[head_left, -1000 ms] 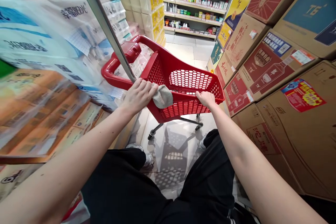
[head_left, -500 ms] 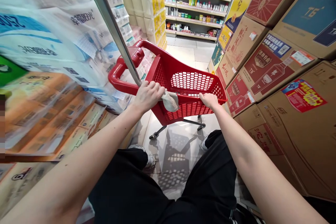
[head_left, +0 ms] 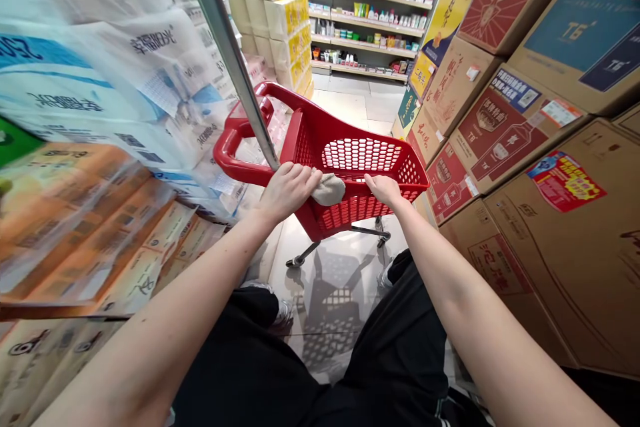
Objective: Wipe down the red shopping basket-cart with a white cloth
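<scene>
A red plastic shopping cart (head_left: 350,207) with honeycomb-holed sides stands turned sideways before me, its handle end to the left. My left hand (head_left: 290,188) is closed over the near rim, with a light grey cloth (head_left: 329,189) bunched out from under its fingers. Just behind those knuckles a metal pole (head_left: 233,57) slants down across the cart's handle; whether the hand touches it I cannot tell. My right hand (head_left: 384,189) grips the same rim farther right, thumb on top. Inside the part of the basket that shows, no goods are visible.
Wrapped paper packs (head_left: 100,100) are stacked close on the left, above orange packs (head_left: 75,227). Cardboard cartons (head_left: 550,227) form a wall on the right. Tiled floor (head_left: 345,107) leads to shelves of small bottles (head_left: 375,13). The cart's wheels (head_left: 295,261) stand near my feet.
My right hand has slid left along the rim, closer to the cloth. My left hand, the cloth and the cart's handle end have shifted slightly right in view.
</scene>
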The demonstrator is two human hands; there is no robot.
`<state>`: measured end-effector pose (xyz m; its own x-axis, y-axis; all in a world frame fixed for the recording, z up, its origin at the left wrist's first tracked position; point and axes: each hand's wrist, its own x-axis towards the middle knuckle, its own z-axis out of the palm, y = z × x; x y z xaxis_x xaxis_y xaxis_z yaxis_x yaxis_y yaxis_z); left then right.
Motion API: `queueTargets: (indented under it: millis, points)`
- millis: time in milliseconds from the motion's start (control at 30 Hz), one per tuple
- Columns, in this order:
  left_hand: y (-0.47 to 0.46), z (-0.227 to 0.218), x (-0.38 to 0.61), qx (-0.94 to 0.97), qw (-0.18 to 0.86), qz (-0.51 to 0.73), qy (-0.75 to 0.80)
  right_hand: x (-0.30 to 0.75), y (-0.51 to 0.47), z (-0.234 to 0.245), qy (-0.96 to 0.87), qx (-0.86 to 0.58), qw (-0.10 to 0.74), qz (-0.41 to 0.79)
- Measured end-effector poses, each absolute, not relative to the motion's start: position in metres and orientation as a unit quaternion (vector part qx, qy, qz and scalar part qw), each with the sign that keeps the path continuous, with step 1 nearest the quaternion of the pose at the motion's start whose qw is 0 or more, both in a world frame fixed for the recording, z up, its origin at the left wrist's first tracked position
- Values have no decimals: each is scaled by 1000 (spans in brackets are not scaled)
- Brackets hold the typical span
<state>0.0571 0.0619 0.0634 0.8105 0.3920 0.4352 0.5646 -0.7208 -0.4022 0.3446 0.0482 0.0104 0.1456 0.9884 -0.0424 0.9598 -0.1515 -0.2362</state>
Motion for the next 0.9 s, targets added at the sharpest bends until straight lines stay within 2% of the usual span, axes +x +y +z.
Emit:
queueTargets:
  millis: [367,533,800,900]
  points:
    - [53,68,-26,-954,147,-157,-207,346,46,4,-651,-751,89,57]
    - [52,76,-59,-879,193,-278,-337,346,44,5,-656,-748,88,54]
    - [66,83,-25,-876,220,-240,-355,345,43,4,-663,-742,84,56]
    - [73,91,-25,-889,243,-187,-340,347,44,4,-661,-744,81,55]
